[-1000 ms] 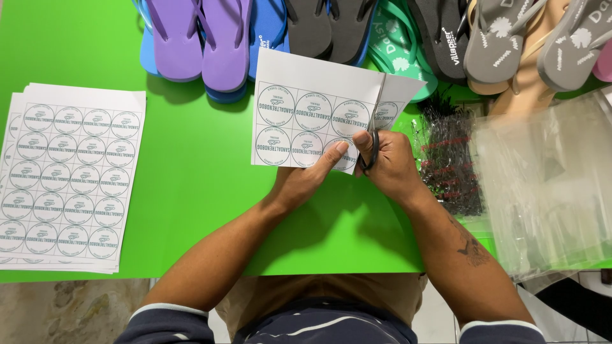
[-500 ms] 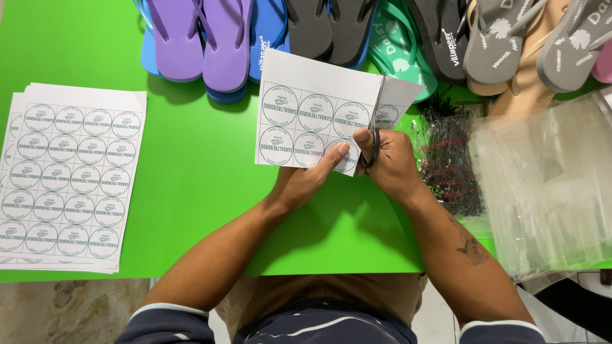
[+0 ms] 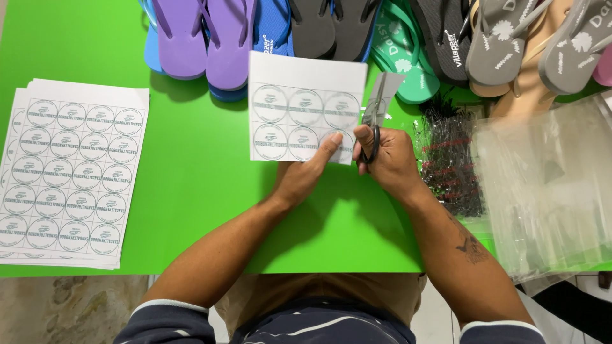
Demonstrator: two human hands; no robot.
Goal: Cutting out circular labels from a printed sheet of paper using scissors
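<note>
Head view. We see the left hand [image 3: 306,178] pinching the lower right edge of a cut sheet of round labels [image 3: 299,114], thumb on top, fingers closed on the paper. The sheet is held up above the green worktop [image 3: 191,185], printed side toward the camera, and extends up and to the left of that hand.

The right hand [image 3: 392,159] grips a pair of scissors [image 3: 375,127], fingers through the dark handle loops. The blades point up and sit at the sheet's right edge, where a narrow strip of paper [image 3: 387,89] leans off to the right. We note the two hands just beside each other, with the sheet's lower right corner between them.

At left on the worktop lies a stack of full label sheets [image 3: 70,172], well apart from both hands. Along the far edge we record a row of flip-flops [image 3: 331,32] in purple, blue, grey and green. To the right of the right hand lie a bundle of black plastic tag fasteners [image 3: 449,159] and a pile of clear plastic bags [image 3: 548,185].
</note>
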